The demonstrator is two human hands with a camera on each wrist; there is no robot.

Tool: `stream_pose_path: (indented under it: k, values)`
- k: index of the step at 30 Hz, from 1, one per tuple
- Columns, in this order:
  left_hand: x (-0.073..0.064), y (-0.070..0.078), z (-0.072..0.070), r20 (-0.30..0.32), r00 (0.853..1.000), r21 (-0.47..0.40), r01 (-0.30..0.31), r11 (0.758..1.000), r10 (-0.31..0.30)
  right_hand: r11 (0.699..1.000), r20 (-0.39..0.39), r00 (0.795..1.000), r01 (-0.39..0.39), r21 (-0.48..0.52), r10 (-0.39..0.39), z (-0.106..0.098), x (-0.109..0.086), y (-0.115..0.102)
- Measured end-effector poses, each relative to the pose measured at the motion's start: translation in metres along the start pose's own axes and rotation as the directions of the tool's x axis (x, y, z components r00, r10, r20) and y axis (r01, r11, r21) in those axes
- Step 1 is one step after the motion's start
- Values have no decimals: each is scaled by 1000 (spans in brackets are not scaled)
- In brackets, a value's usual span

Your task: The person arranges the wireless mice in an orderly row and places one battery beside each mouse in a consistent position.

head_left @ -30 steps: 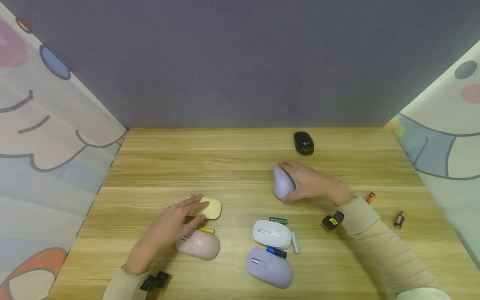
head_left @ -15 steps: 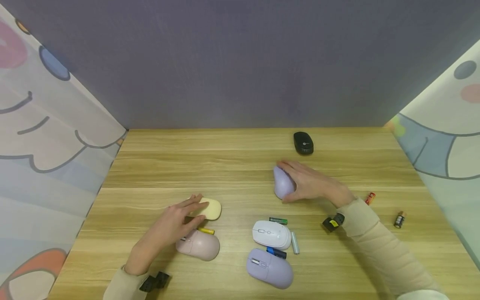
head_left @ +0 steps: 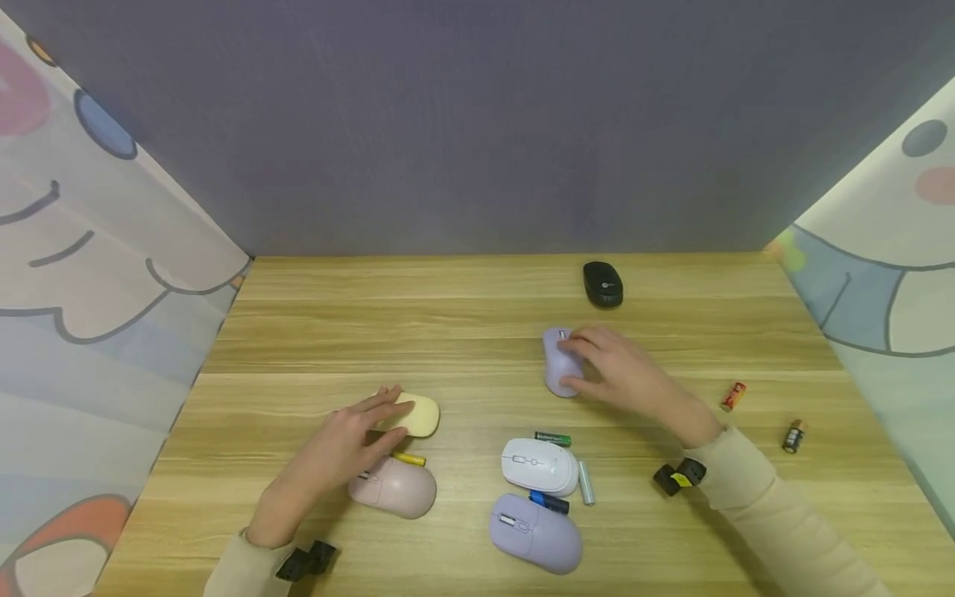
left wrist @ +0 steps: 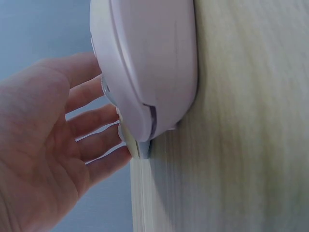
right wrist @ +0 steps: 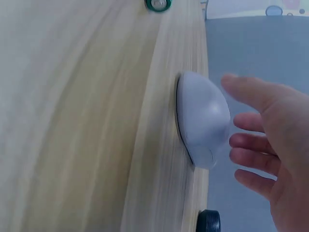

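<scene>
The left hand (head_left: 343,444) rests its fingertips on a pale yellow mouse (head_left: 420,416). Just below it lies a pinkish mouse (head_left: 399,487), which fills much of the left wrist view, with a yellow battery (head_left: 409,458) between the two mice. The right hand (head_left: 630,371) is beside a small lilac mouse (head_left: 559,365), its fingers loosely spread. In the right wrist view, a gap shows between the fingertips and this mouse (right wrist: 200,116), which sits flat on the table.
A black mouse (head_left: 603,284) lies farther back. Front centre hold a white mouse (head_left: 539,464), a larger lilac mouse (head_left: 535,532), and green (head_left: 553,439), silver (head_left: 586,482) and blue (head_left: 549,502) batteries. An orange battery (head_left: 733,396) and a dark one (head_left: 794,436) lie right on the table (head_left: 358,332).
The right hand has let go of the small lilac mouse and drawn back to the right, uncovering its top and the orange battery. The left hand has stayed put.
</scene>
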State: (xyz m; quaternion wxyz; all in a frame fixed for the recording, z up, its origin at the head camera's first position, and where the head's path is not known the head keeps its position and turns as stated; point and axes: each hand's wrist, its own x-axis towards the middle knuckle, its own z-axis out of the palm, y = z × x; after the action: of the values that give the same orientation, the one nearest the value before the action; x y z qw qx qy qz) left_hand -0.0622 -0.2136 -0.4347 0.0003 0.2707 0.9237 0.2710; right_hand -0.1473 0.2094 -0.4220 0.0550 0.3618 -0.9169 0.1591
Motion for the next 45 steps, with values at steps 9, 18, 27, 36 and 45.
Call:
stream_pose_path:
  k: [9, 18, 27, 36, 45]
  values:
    - [0, 0, -2, 10, 1000, 2, 1, 1000, -1, 1000, -67, 998, 20, 6, -20, 9, -2, -7]
    - [0, -1, -1, -5, 1000, 7, -9, 1000, 9, 998, -37, 998, -40, 45, 42, 10, 5, -7]
    - [-1, -2, -2, -2, 1000, 9, -9, 1000, 9, 997, -35, 998, -41, 68, 43, 15, 27, 2]
    - [0, -2, -2, -1, 1000, 9, -9, 1000, 9, 996, -16, 998, -55, 69, 57, 18, 52, 6]
    - [0, 0, -1, -5, 1000, 8, -21, 1000, 21, 994, -8, 997, -80, 77, 81, 22, 73, 12]
